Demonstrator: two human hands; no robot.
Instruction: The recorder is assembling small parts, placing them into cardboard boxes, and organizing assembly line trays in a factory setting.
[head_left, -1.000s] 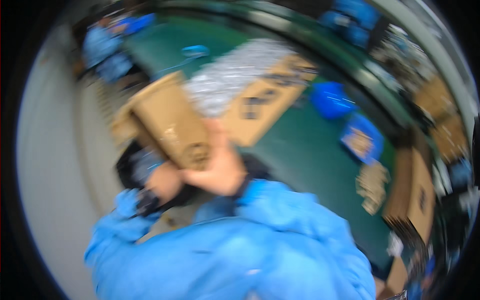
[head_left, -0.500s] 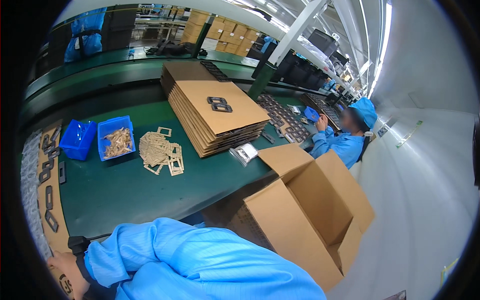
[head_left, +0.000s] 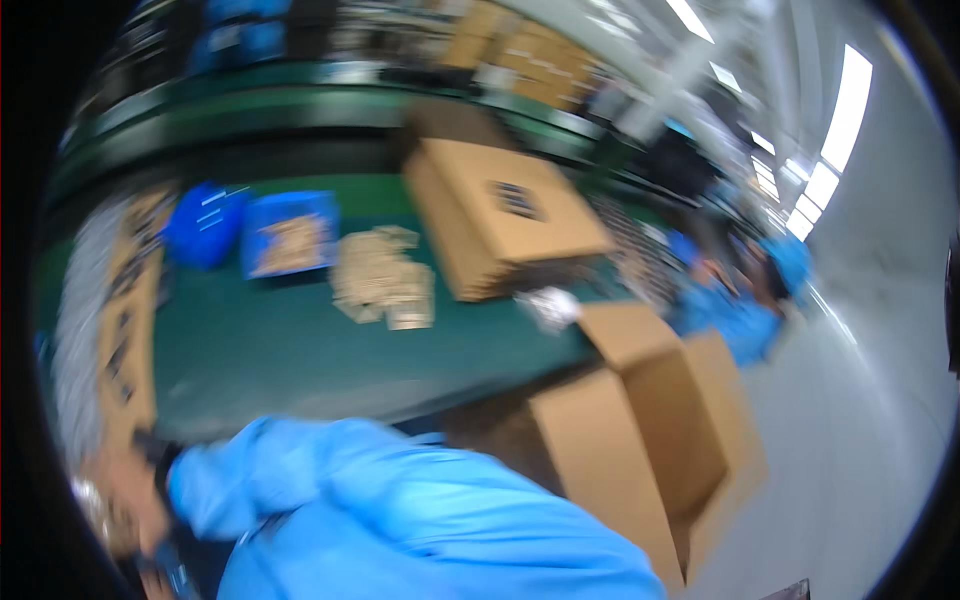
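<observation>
Motion blurs the whole view. My right arm, in a blue sleeve with a dark band at the wrist, reaches across to the lower left. There my right hand (head_left: 130, 492) is closed around a shiny tan roll (head_left: 105, 520) that looks like packing tape; its fingers are smeared. Below it, a skin-coloured patch may be my left hand (head_left: 155, 580), mostly cut off, its fingers unreadable. Just beyond, a cardboard strip (head_left: 140, 385) bears several dark frame-shaped parts beside bubble wrap (head_left: 80, 330).
On the green table (head_left: 280, 360) are a blue bin (head_left: 205, 228), another blue bin (head_left: 332, 203) of tan pieces, a pile of tan frames (head_left: 385, 280) and stacked cardboard sheets (head_left: 510, 205). An open carton (head_left: 600, 440) stands right; beyond sits a person in blue (head_left: 735, 315).
The view has swung, so the table and carton appear shifted right and blurred. My right hand stays at the lower left with the roll, and a skin-coloured patch now shows below it.
</observation>
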